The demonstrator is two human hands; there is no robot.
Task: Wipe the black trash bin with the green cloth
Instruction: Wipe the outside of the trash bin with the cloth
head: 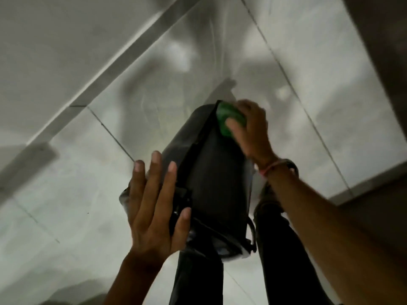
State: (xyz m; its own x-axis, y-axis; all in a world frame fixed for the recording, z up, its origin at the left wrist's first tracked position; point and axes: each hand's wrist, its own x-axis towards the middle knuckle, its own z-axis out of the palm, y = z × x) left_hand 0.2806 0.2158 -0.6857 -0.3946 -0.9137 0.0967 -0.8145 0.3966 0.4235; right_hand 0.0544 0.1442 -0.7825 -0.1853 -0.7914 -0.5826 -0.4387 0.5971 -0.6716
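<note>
The black trash bin (211,170) is tilted over the tiled floor in the middle of the head view, its base end pointing away from me. My left hand (154,208) lies flat against the bin's near left side, fingers spread, thumb on its rim. My right hand (248,128) presses the bunched green cloth (229,117) onto the bin's far upper end. Most of the cloth is hidden under my fingers.
Glossy white floor tiles (88,194) surround the bin. A grey skirting strip (123,60) runs diagonally at upper left along a white wall. My dark trouser legs (275,238) stand just below and right of the bin. A dark surface (378,51) rises at far right.
</note>
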